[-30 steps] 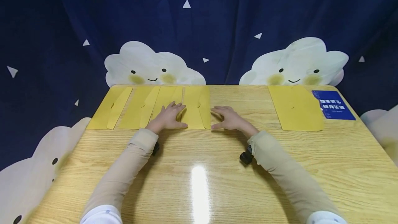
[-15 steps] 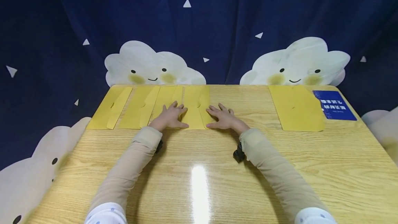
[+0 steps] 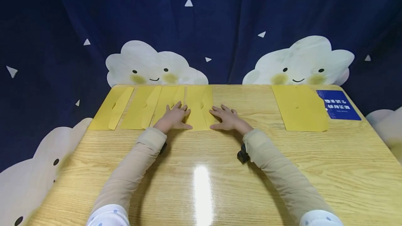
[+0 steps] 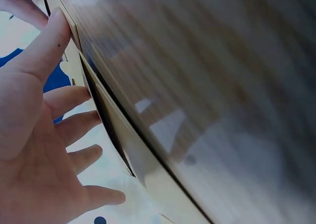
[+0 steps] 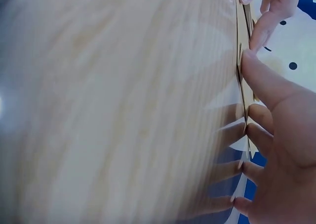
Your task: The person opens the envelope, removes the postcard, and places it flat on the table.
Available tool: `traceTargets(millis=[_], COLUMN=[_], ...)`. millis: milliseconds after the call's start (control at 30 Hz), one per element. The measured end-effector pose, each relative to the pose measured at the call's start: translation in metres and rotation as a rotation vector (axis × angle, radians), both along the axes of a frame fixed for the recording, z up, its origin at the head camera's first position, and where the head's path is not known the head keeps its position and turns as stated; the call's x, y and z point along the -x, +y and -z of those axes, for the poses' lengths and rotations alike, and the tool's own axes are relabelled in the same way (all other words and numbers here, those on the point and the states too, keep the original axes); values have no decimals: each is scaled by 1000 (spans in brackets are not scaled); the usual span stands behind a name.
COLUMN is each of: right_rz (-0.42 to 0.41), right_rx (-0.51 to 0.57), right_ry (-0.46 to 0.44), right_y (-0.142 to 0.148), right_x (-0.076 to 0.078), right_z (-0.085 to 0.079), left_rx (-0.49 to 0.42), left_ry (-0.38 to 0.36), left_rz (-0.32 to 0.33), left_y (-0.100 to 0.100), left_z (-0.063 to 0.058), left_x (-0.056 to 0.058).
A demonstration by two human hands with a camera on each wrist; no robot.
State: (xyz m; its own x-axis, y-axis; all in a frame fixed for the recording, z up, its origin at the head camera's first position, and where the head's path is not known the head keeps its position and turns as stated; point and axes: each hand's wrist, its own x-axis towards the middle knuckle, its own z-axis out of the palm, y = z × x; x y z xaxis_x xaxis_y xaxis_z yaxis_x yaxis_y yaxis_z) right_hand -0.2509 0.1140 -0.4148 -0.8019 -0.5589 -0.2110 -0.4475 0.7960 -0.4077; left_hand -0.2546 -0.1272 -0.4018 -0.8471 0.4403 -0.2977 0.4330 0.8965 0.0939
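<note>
A yellow paper envelope (image 3: 195, 109) with a curved flap on its right lies flat at the back middle of the table. My left hand (image 3: 173, 117), fingers spread, is at this envelope's left edge and overlaps the neighbouring yellow envelope (image 3: 168, 95). At the right edge, my right hand (image 3: 226, 118) has its thumb and fingertips on the flap side, fingers apart. In the left wrist view the left thumb (image 4: 54, 41) touches the envelope's near edge. The right wrist view shows the right thumb (image 5: 261, 80) on the envelope and the other fingertips down at the tabletop.
Two more yellow envelopes, one at the far left (image 3: 105, 112) and one beside it (image 3: 135, 112), lie in the same row. A larger yellow envelope (image 3: 299, 111) at the back right overlaps a blue printed card (image 3: 340, 105). A dark curtain (image 3: 220, 27) hangs behind the wooden table (image 3: 238, 191).
My right hand has moved left from beside the envelope onto its right edge. The left hand has shifted slightly right. The envelopes lie as before.
</note>
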Motion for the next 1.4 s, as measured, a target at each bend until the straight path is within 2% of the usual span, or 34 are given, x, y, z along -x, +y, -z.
traceTargets(millis=[400,1133,1400], right_rz=[-49,-100,-111], right_rx=[39,74,90], right_ry=[5,4,20], right_y=[11,23,26], right_x=[-2,-9,-13], right_z=[2,0,0], left_rx=[-17,-12,-51], left_ry=[10,-25,-57], left_rz=[26,29,37], left_y=[8,15,15], left_z=[-5,-2,3], left_x=[-9,-15,-14])
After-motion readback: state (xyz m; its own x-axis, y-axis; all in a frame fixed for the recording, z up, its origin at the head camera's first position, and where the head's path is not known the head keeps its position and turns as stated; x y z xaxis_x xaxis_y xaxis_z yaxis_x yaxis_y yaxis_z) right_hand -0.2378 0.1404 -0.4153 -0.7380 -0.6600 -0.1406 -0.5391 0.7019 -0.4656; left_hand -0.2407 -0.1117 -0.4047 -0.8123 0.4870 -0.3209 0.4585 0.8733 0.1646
